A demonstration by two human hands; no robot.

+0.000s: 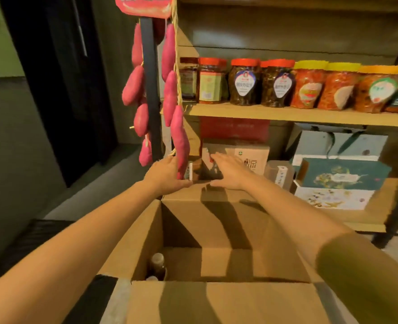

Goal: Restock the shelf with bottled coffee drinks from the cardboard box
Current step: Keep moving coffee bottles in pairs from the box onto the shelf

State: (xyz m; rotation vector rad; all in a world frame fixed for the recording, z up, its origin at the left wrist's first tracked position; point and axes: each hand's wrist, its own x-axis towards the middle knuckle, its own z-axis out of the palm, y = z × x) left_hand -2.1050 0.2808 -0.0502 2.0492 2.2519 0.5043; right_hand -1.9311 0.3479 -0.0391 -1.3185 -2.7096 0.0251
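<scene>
An open cardboard box [216, 220] stands right below me, with one brown bottled coffee drink [157, 265] upright in its near left corner. Both my arms reach over the box to the lower shelf [347, 218]. Dark bottles [201, 173] stand there between my hands, blurred. My left hand [166, 174] is at their left side, thumb low, its fingertips hidden behind a hanging pink sweet potato. My right hand [228, 171] lies flat, palm down, fingers stretched out against their right side and top.
Strings of pink sweet potatoes [179, 141] hang on a dark post [150, 90] at the shelf's left end. Behind the bottles sits a brown carton [251, 153], with gift boxes [342, 174] to the right. Jars [284, 83] line the upper shelf board [286, 114].
</scene>
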